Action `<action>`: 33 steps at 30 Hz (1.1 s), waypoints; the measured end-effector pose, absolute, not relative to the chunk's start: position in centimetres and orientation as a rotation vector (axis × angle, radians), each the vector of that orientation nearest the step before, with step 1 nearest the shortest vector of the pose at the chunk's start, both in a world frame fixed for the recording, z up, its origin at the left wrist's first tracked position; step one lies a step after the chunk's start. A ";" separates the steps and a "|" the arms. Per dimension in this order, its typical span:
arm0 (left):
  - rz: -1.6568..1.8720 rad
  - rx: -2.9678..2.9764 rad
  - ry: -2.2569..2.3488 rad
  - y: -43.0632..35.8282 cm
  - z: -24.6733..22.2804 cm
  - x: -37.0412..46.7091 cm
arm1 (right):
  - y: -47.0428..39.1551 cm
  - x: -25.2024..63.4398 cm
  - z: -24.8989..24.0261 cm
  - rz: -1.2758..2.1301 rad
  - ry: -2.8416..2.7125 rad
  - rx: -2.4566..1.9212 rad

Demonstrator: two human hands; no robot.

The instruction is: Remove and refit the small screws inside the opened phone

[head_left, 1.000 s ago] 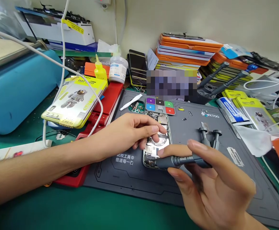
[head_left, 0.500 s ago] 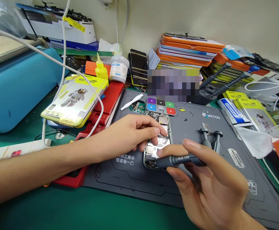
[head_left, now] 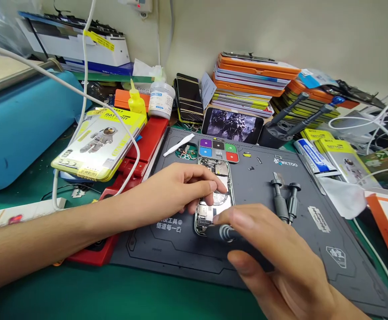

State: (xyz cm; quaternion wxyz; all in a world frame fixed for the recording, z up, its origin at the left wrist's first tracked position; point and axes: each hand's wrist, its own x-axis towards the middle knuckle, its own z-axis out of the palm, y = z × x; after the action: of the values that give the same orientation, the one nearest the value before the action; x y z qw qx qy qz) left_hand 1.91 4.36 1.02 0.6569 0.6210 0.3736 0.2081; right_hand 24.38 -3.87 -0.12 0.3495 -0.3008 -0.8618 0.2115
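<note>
An opened smartphone (head_left: 219,169) lies on the dark grey mat, its inner parts and a round coil showing. My left hand (head_left: 194,189) is curled over its left side, with the index fingertip resting by the coil. The thumb lies close to that finger, and the lower fingers are partly hidden. In my right hand (head_left: 280,249) is a dark screwdriver (head_left: 226,233), tilted so that its front end reaches the phone's lower edge. Its tip cannot be made out, and the fingers cover much of the handle. My right thumb stands somewhat apart from the index finger.
Right of the phone lie two screwdrivers (head_left: 281,208), a blade (head_left: 319,218) and tiny parts. Behind it are a coloured magnetic pad (head_left: 218,145), a white spudger (head_left: 179,145), a phone showing a picture (head_left: 232,124) and a tool holder (head_left: 274,134). Battery boxes (head_left: 99,142) stand left.
My right hand has turned, and the screwdriver's handle now shows less behind the fingers. My left hand stays on the phone. The whole view has shifted slightly.
</note>
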 end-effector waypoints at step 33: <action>0.446 1.415 0.865 4.3 0.9 1.9 | -3.7 24.5 0.5 0.466 -2.253 -0.702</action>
State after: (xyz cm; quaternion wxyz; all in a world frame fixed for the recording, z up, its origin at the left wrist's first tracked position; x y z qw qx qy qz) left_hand 1.90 4.30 0.85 0.6533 0.6239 0.3813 0.1965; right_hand 24.54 -3.70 0.53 0.3599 -0.2721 -0.8740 0.1806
